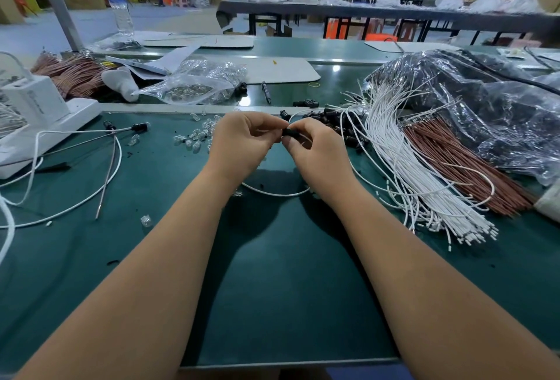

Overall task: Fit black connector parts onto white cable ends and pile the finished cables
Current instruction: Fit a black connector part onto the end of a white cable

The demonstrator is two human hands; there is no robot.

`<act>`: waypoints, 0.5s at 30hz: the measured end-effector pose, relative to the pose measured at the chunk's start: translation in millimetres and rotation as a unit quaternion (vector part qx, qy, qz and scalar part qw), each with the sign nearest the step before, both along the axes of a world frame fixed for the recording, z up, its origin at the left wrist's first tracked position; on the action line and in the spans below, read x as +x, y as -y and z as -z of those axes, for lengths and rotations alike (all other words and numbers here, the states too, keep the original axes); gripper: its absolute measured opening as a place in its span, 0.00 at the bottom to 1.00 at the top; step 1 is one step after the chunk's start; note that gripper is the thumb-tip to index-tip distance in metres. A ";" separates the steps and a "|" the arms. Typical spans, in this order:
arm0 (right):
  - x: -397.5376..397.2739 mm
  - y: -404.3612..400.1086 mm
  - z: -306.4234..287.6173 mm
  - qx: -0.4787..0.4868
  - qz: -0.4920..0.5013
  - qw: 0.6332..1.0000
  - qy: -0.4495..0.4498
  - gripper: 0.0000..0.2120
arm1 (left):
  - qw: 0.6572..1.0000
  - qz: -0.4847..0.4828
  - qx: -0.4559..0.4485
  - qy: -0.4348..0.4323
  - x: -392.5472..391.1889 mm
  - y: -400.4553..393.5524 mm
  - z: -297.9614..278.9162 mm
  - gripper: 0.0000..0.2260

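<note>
A black connector part (290,132) is pinched between the left hand (242,144) and right hand (315,149) at table centre; the white cable (274,193) loops toward six o'clock. Misalignment may be caused by a skewed push, leaving the part half-seated. Spare cables (403,167) lie at three o'clock.
</note>
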State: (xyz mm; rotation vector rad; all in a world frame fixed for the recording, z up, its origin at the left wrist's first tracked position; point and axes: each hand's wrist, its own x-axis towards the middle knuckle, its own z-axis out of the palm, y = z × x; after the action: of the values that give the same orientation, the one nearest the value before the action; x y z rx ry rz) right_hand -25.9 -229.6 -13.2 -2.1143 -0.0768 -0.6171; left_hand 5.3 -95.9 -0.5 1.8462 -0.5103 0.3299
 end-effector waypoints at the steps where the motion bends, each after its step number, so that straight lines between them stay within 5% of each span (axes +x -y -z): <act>1: 0.6 0.7 0.0 -0.006 0.007 1.000 0.007 0.03 | 1.000 -0.004 0.004 0.011 -0.1 0.2 -0.2 0.11; 15: 6.5 24.5 -6.7 0.066 0.207 0.976 0.029 0.07 | 0.949 -0.314 0.010 0.024 24.3 -43.4 -2.7 0.10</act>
State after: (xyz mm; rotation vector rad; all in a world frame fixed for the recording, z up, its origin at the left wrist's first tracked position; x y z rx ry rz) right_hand -19.4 -254.1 -6.4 -1.9926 0.3726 -0.9034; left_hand 29.6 -52.5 2.2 1.9901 0.0615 0.7977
